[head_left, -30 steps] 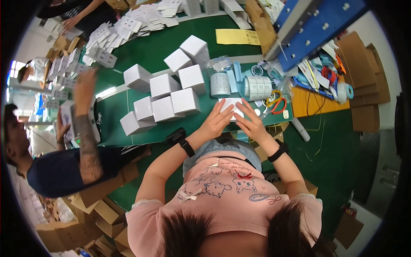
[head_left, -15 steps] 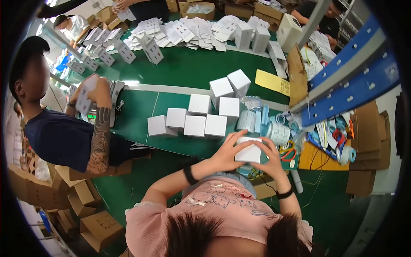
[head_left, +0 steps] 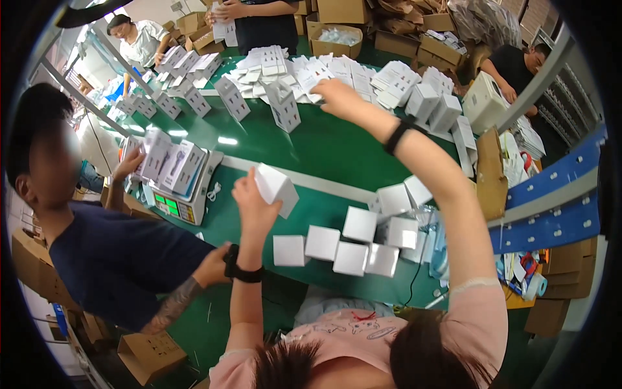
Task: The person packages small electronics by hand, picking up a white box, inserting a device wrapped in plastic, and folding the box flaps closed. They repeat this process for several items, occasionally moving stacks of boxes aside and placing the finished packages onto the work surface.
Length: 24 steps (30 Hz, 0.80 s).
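Observation:
My left hand (head_left: 254, 206) is closed on a white box (head_left: 277, 189), holding it tilted above the green table (head_left: 249, 170). My right arm stretches far across the table. At its end my right hand (head_left: 341, 100) holds nothing that I can see. Its fingers are stretched out beside a pile of flat printed white cartons (head_left: 315, 72). Left of that hand stands a printed white carton (head_left: 283, 107). Several plain white boxes (head_left: 350, 258) sit grouped on the near table between my arms.
A co-worker in a dark shirt (head_left: 123, 253) stands at the left, a hand at printed cartons (head_left: 181, 165) on a weighing scale (head_left: 176, 206). Upright cartons line the far left. A cream-coloured machine (head_left: 484, 100) and a blue perforated rail (head_left: 551, 220) stand right.
My hands have parted from the white box held between them near my body. The left has carried a white box forward and left; the right has reached out to the far carton pile.

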{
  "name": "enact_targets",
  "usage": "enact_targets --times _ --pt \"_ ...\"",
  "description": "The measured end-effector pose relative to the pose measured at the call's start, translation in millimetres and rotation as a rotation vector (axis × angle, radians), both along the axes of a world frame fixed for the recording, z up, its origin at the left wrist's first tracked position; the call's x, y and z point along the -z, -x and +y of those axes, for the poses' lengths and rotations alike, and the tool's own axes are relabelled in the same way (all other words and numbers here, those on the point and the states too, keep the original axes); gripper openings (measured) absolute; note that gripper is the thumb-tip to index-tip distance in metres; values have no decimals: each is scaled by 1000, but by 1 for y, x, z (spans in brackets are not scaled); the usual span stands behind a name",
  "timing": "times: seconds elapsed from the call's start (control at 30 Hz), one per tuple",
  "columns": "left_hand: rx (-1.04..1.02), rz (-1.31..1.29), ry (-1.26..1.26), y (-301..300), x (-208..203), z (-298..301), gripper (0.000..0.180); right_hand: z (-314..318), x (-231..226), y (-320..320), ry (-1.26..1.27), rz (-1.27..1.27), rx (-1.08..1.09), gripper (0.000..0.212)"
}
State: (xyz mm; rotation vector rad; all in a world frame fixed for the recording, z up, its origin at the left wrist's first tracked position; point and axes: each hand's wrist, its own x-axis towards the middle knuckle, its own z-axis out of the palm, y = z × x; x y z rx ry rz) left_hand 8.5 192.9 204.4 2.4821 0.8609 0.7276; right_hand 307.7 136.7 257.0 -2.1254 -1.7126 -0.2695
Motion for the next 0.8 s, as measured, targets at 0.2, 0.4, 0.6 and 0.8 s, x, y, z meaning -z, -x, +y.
enact_targets --times 0.2,0.4,0.6,0.8 --pt "-38 109 118 -19 108 46 100 123 108 -42 33 -315 36 26" --pt "138 169 72 16 49 13 82 126 104 -53 81 -486 64 16" --pt "305 -268 414 49 -60 -67 74 -8 -46 2 14 -121 167 15" --pt "538 -395 107 14 -96 -152 90 -183 -150 116 -35 -23 64 14"
